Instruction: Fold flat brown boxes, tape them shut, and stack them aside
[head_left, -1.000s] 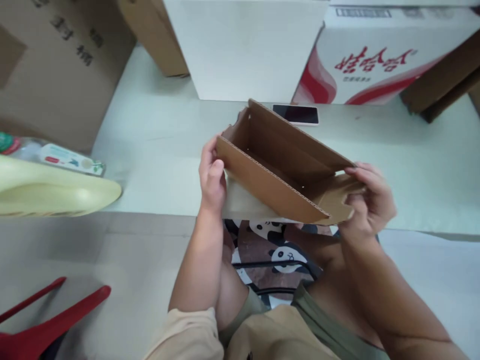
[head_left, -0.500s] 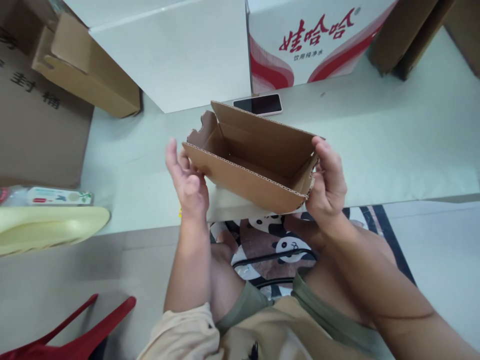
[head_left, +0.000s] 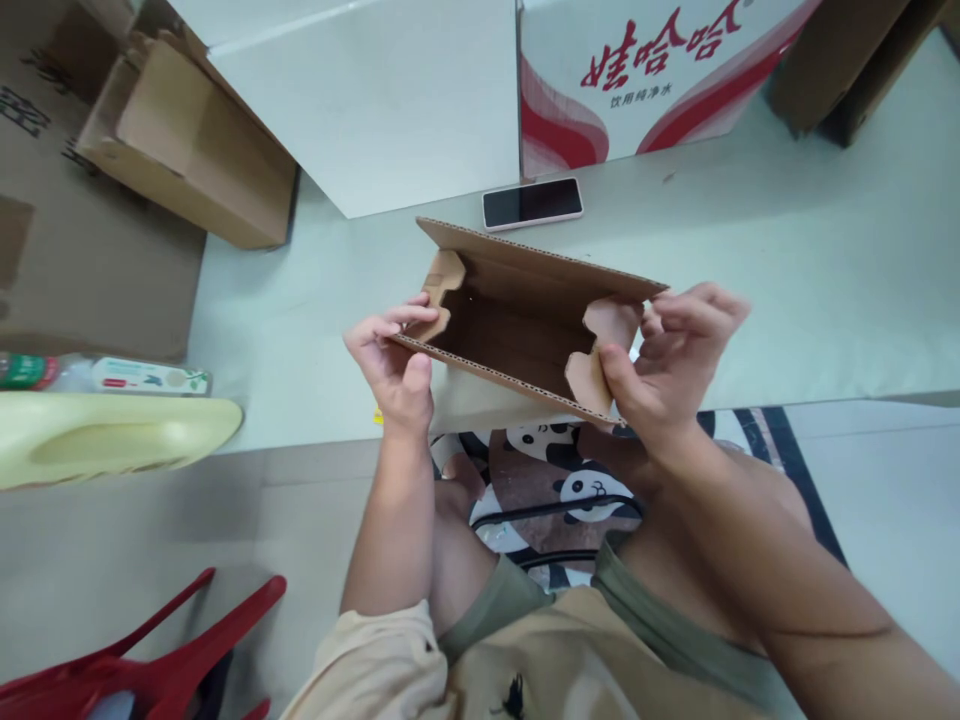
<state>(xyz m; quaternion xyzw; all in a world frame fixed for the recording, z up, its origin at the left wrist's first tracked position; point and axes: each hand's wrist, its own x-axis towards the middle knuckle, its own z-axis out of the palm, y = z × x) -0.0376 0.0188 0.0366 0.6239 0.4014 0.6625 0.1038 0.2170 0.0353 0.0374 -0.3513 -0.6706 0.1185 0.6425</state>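
Observation:
A small brown cardboard box (head_left: 517, 290) is held up in front of me, its open top tilted toward me. At its left end, my left hand (head_left: 394, 365) rests its fingers on the left end flap (head_left: 442, 280), which is bent inward. My right hand (head_left: 675, 350) grips the other end, its thumb against the notched right flap (head_left: 592, 375), also folded in. The long back panel stands up along the far side. The inside of the box is in shadow.
Behind the box lies a phone (head_left: 532, 204) on the pale tabletop (head_left: 787, 250), before a white carton (head_left: 375, 110) and a red-and-white carton (head_left: 585, 130). Brown boxes (head_left: 202, 150) stand left. Nearby are a pale yellow item (head_left: 150, 430), a bottle (head_left: 37, 370) and a red chair (head_left: 165, 660).
Both end flaps of the cardboard box have folded inward over the opening. My left fingers moved onto the left flap and my right thumb onto the right one. The view shifted slightly.

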